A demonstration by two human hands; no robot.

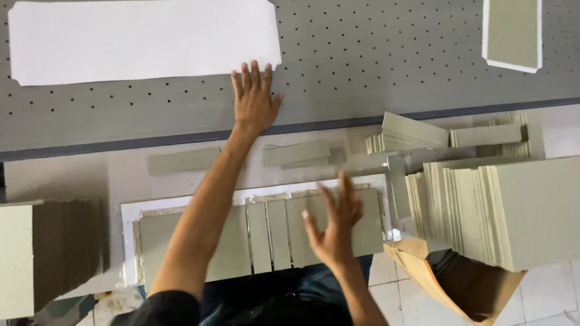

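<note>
the long white sheet (142, 39) is laid flat on the perforated grey worktop (380, 47), long axis running left to right. its right end is touched by the left hand (253, 102), grip released, fingers spread and pressed flat. the right hand (332, 224), also released and grasping nothing, is held above the grey boards (258, 235) on the white backing sheet, well apart from the white sheet. a stack of grey boards (525, 207) is noted at right.
</note>
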